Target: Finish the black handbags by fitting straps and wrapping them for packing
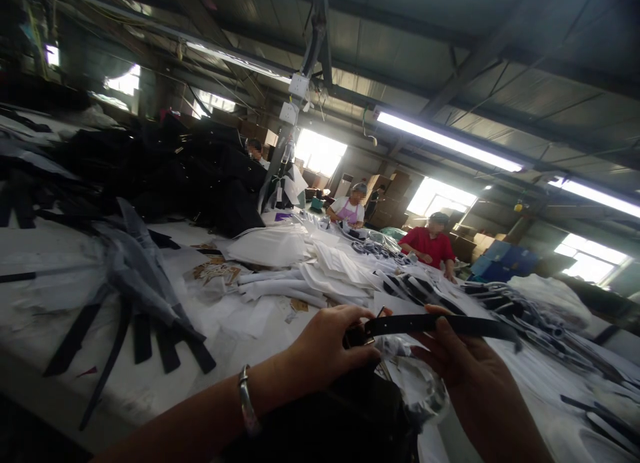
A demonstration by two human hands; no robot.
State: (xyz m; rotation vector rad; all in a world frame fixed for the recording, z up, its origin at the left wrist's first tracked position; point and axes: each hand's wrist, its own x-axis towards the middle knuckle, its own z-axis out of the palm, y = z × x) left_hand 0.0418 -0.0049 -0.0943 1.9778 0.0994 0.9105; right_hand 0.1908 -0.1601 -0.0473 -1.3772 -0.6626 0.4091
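Observation:
My left hand (pixel 340 343), with a silver bangle on its wrist, closes around the metal buckle (pixel 369 331) of a black strap. The dark strap (pixel 425 323) runs from the buckle to the right, and small holes show along it. Between thumb and fingers, my right hand (pixel 457 353) pinches the strap partway along; its free end hangs past the hand. Below both hands lies a black item (pixel 350 416), perhaps a bag, too dark to make out. Clear plastic wrap (pixel 425 396) sits under the right hand.
Black strips in plastic (pixel 145 276) lie on the white table at left. Behind them rises a heap of black goods (pixel 180 169). White sheets (pixel 330 263) are piled mid-table, bundled straps (pixel 520 309) at right. Two people (pixel 433 243) work across the table; a post (pixel 285 129) carries sockets.

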